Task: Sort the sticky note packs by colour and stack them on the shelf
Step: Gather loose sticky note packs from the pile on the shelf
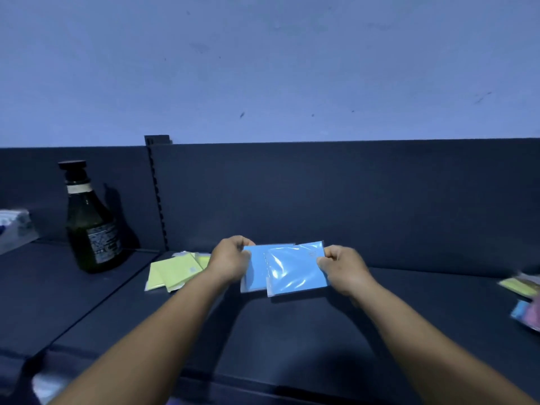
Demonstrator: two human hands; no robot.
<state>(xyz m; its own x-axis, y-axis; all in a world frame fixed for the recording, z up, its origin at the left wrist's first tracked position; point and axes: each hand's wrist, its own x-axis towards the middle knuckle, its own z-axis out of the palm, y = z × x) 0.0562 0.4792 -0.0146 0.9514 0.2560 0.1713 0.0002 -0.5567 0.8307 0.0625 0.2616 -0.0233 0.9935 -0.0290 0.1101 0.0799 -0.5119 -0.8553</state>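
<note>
Two blue sticky note packs in clear wrap overlap at the middle of the dark shelf [292, 331]. My left hand [230, 260] grips the left edge of the lower blue pack [254, 270]. My right hand [343, 266] pinches the right edge of the upper blue pack [295, 270], which lies skewed over the first. A loose pile of yellow-green packs [172, 271] lies just left of my left wrist. At the far right edge lie mixed packs: a yellow one [518, 286], then blue and pink ones [527, 314], partly cut off.
A dark glass bottle [90, 223] with a black cap stands at the back left on the adjoining shelf. A pale box [14, 229] sits at the far left edge. A slotted upright [159, 200] divides the dark back panel.
</note>
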